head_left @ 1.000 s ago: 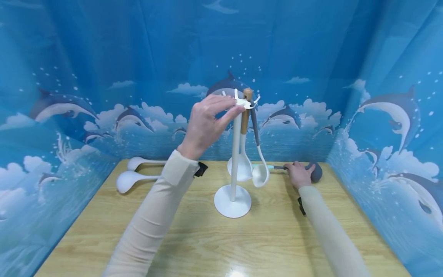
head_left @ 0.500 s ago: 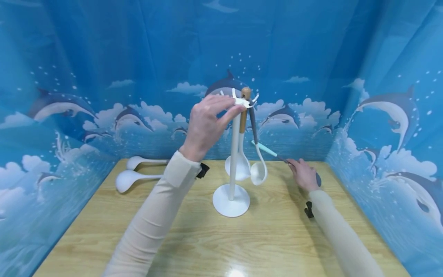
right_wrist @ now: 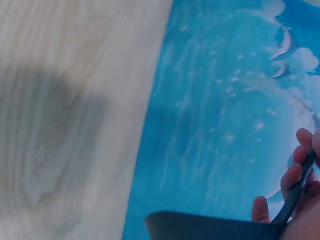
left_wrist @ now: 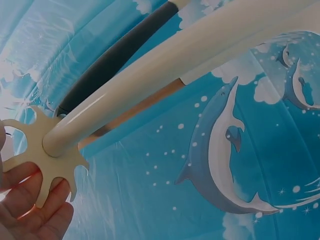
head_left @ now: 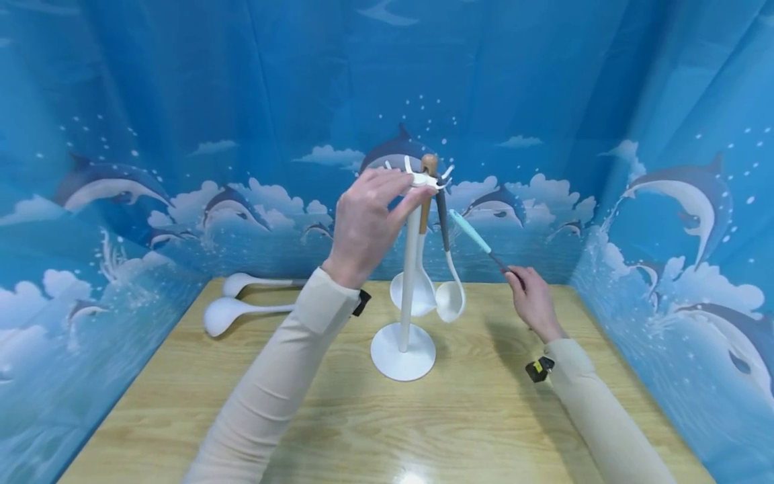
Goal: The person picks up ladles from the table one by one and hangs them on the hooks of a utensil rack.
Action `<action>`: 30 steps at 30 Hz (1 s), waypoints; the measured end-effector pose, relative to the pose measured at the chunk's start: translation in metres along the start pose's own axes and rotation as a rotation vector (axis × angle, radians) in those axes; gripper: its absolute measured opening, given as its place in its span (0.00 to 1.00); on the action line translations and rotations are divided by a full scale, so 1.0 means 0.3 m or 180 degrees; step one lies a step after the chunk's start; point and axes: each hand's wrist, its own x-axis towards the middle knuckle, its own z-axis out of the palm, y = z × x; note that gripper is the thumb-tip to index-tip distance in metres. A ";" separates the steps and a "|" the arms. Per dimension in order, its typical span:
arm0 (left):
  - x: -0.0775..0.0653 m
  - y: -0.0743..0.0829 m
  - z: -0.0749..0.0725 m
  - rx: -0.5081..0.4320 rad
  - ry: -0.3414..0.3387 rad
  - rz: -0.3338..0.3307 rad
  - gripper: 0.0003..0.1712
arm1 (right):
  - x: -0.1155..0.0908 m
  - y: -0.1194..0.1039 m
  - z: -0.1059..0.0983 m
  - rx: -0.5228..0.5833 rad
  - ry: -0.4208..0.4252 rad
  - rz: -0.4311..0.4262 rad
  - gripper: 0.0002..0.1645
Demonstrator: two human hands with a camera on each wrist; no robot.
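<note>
My left hand [head_left: 365, 222] grips the hooked top of a white utensil stand [head_left: 402, 359] between thumb and fingers. In the left wrist view, its fingertips lie against the star-shaped hook plate [left_wrist: 35, 147]. From the hooks hang a wooden-handled white ladle [head_left: 425, 212] and a grey-handled white ladle [head_left: 444, 222]. Right of the stand, my right hand [head_left: 535, 302] holds a dark ladle [head_left: 473, 234] by its shaft, its mint-green handle end pointing up and left. The dark ladle's bowl [right_wrist: 200, 228] shows in the right wrist view; the hand hides it from the head view.
Two white ladles lie at the back left of the wooden table [head_left: 387, 430], the nearer one [head_left: 226, 316] in front of the farther one [head_left: 237, 284]. A blue dolphin-print curtain [head_left: 290, 101] encloses the back and sides.
My right hand has picked the dark ladle up off the table, tilting its handle end upward beside the stand. My left hand stays on the stand's top.
</note>
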 end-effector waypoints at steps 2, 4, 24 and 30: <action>-0.003 0.003 0.002 0.0017 0.0027 0.0009 0.18 | -0.003 -0.022 -0.006 0.0112 0.0029 0.0042 0.25; -0.004 0.005 0.004 0.0015 0.0034 0.0030 0.17 | -0.008 -0.041 -0.011 0.0172 0.0072 0.0078 0.26; 0.023 -0.113 -0.066 -0.0761 -0.0731 0.0120 0.18 | -0.039 -0.221 -0.081 0.0741 0.0433 -0.0049 0.22; 0.028 -0.120 -0.058 -0.0812 -0.0801 0.0076 0.16 | -0.056 -0.285 -0.101 0.0976 0.0368 0.0036 0.22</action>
